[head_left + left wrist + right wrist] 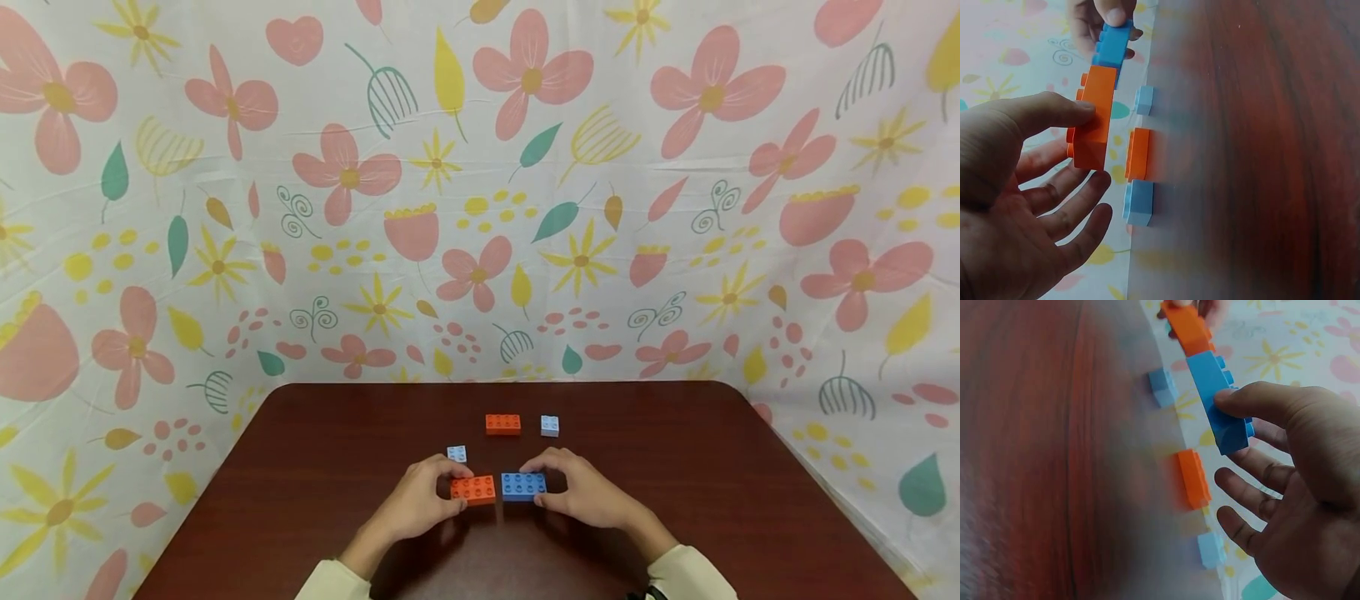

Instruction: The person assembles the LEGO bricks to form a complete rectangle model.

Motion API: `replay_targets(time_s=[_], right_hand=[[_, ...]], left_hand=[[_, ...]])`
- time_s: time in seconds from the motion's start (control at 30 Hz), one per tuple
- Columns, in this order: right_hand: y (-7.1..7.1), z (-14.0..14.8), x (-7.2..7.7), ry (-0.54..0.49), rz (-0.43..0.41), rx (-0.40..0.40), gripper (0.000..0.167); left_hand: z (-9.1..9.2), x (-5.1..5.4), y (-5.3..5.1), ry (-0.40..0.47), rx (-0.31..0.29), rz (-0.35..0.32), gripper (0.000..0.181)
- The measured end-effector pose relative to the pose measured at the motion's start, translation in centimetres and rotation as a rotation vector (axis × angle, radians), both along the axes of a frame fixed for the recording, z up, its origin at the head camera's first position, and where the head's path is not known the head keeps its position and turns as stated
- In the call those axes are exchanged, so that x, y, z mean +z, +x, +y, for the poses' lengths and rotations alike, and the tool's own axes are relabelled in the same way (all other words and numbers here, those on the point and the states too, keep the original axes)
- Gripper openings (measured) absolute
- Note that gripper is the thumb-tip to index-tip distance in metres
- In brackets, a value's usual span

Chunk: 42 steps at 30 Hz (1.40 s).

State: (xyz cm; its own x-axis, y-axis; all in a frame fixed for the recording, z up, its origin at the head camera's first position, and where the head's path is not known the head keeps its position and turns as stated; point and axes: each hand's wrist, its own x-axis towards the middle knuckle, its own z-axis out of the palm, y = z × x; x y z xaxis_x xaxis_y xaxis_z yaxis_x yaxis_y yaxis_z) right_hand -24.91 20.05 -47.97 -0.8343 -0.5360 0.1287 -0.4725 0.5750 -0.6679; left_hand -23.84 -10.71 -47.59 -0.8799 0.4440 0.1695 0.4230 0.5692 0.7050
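My left hand [417, 498] pinches an orange building brick [473, 490] between thumb and fingers. A blue building brick [523, 487] of like size is pinched by my right hand [588, 492]. In the head view the two bricks are held level, studs up, end to end with a narrow gap between them. The left wrist view shows the thumb across the side of the orange brick [1099, 112], the lower fingers loose. Likewise, the right thumb presses the side of the blue brick [1213, 394] in the right wrist view.
Beyond the hands, a second orange brick [502, 425] lies on the dark wooden table [337, 433]. To its right is a small light blue brick [550, 426]; another light blue brick [456, 453] sits just past my left fingers. A floral cloth [480, 208] hangs behind the table.
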Motion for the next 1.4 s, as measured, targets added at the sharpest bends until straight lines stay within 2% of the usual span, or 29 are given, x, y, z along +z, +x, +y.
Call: replay_targets(time_s=[0.23, 0.8, 1.07, 1.4], right_hand=[[1.0, -0.3, 0.6, 0.003, 0.025, 0.021, 0.033], [1.4, 0.1, -0.4, -0.018, -0.025, 0.041, 0.033], [1.7, 0.2, -0.5, -0.037, -0.028, 0.055, 0.032], [1.6, 0.2, -2.0, -0.083, -0.057, 0.071, 0.031]], left_hand=[[0.4, 0.1, 0.2, 0.010, -0.032, -0.005, 0.027], [0.6, -0.3, 0.1, 0.036, -0.076, -0.063, 0.027], [1.1, -1.2, -0.1, -0.001, -0.064, -0.034, 0.027], [1.5, -2.3, 0.1, -0.023, -0.030, -0.014, 0.028]])
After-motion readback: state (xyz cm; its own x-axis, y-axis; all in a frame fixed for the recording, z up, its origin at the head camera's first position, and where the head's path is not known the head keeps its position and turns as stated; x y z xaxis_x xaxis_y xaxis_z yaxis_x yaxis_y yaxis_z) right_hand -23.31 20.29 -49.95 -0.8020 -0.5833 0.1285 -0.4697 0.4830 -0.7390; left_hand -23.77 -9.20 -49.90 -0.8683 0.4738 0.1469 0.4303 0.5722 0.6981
